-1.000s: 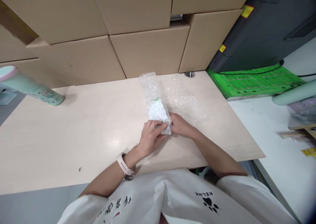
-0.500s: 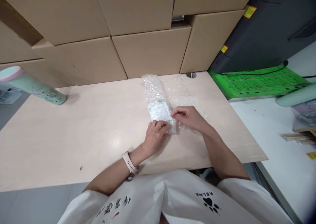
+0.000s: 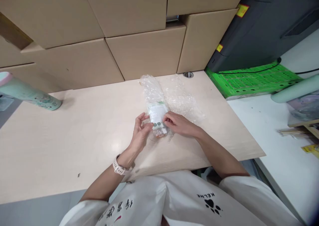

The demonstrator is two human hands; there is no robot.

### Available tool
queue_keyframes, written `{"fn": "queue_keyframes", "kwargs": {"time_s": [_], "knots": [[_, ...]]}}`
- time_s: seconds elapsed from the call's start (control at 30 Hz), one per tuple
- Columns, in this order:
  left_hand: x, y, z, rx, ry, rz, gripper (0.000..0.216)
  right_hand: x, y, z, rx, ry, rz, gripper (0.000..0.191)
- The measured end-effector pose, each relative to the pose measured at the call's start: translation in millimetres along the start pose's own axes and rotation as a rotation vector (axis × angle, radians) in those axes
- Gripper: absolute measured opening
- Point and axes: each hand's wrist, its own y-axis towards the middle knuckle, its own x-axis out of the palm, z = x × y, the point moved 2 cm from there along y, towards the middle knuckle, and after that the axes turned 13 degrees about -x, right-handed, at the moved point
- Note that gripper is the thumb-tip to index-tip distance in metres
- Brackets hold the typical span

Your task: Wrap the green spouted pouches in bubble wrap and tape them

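A small white packet with green print (image 3: 157, 114) lies on the table, partly covered by clear bubble wrap (image 3: 151, 88). More of the wrap spreads flat to its right and beyond it. At the packet's left edge is my left hand (image 3: 141, 131), thumb touching the near corner and fingers apart. My right hand (image 3: 179, 123) is curled over the packet's right edge, thumb and fingers pinched on the bubble wrap there. A little orange shows at the packet's near end, its source unclear under the film.
Stacked cardboard boxes (image 3: 147, 51) stand along the back of the table (image 3: 87, 129). On the left is a pale green tumbler (image 3: 37, 93). To the right lie a green plastic crate (image 3: 249, 81) under a dark grey case (image 3: 249, 36), and another pale green cylinder (image 3: 296, 89).
My left hand has shifted left off the packet's top to its left edge. My right hand has come inward onto its right edge. More of the packet's near end shows.
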Motion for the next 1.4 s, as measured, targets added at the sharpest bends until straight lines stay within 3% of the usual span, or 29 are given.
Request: {"fn": "queue_keyframes", "kwargs": {"time_s": [0.1, 0.2, 0.37, 0.47, 0.6, 0.7, 0.83, 0.93, 1.03, 1.1, 1.23, 1.4], "knots": [[3.0, -5.4, -1.9, 0.024, -0.089, -0.020, 0.057, 3.9, 0.9, -0.9, 0.020, 0.077, 0.024, 0.013], [7.9, -16.1, 2.1, 0.135, 0.013, -0.142, 0.049, 9.7, 3.0, -2.1, 0.004, 0.253, 0.075, 0.022], [11.3, -29.7, 14.1, 0.548, 0.550, -0.152, 0.035, 27.6, 8.1, -4.0, -0.011, 0.698, 0.026, 0.014], [13.5, -25.7, 7.7, 0.741, 0.838, -0.148, 0.035, 32.8, 8.9, -0.8, 0.084, 0.691, -0.055, 0.007], [15.0, -13.5, -7.7, 0.856, 0.957, -0.176, 0.043, 23.4, 7.5, 5.1, 0.163, 0.645, -0.062, 0.007], [16.1, -8.7, -15.0, 0.879, 1.005, -0.184, 0.047, 8.9, 4.5, 10.3, 0.197, 0.484, 0.004, 0.004], [19.2, -7.3, -20.8, 0.843, 1.078, -0.231, 0.043, -12.1, -1.0, 13.5, 0.212, -0.071, -0.009, 0.019], [22.4, -5.4, -24.5, 0.819, 1.108, -0.222, 0.038, -26.6, -4.9, 11.2, 0.290, -0.353, 0.091, 0.023], [25.2, -3.3, -26.4, 0.808, 1.070, -0.182, 0.037, -31.9, -6.0, 6.3, 0.246, -0.275, 0.185, 0.024], [26.1, -3.2, -26.1, 0.803, 1.041, -0.156, 0.040, -30.6, -6.1, 5.0, 0.205, -0.222, 0.173, 0.021], [23.8, -6.7, -21.4, 0.786, 1.045, -0.087, 0.040, -25.4, -8.0, 10.6, 0.232, -0.371, 0.010, 0.019], [21.5, -3.1, -12.0, 0.769, 1.101, -0.012, 0.038, -18.2, -8.5, 15.1, 0.164, -0.387, -0.121, 0.017]]}}
